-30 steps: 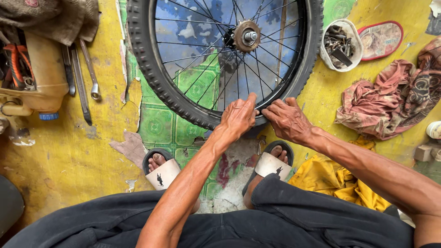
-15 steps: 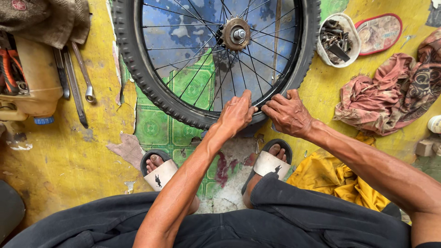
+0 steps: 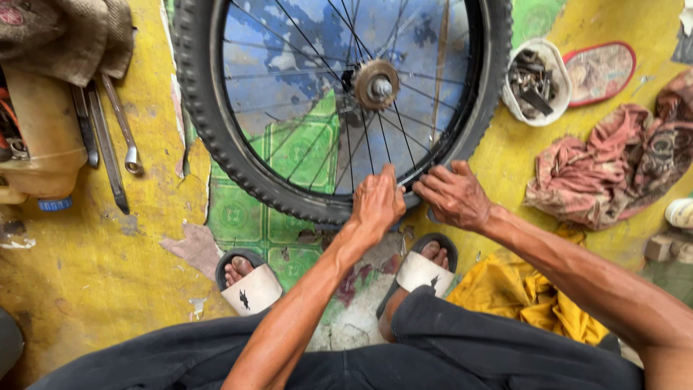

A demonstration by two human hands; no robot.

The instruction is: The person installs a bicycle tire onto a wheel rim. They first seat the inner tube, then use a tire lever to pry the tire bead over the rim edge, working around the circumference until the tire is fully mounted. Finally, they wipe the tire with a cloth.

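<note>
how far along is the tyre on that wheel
Looks done: the black tyre sits around the rim along the whole visible left and right sides of the bicycle wheel, which lies on the floor. In hand: the left hand and right hand press on the near section, side by side. Left: that stretch under the hands is hidden, so its seating cannot be judged. The wrenches lie untouched.
</note>
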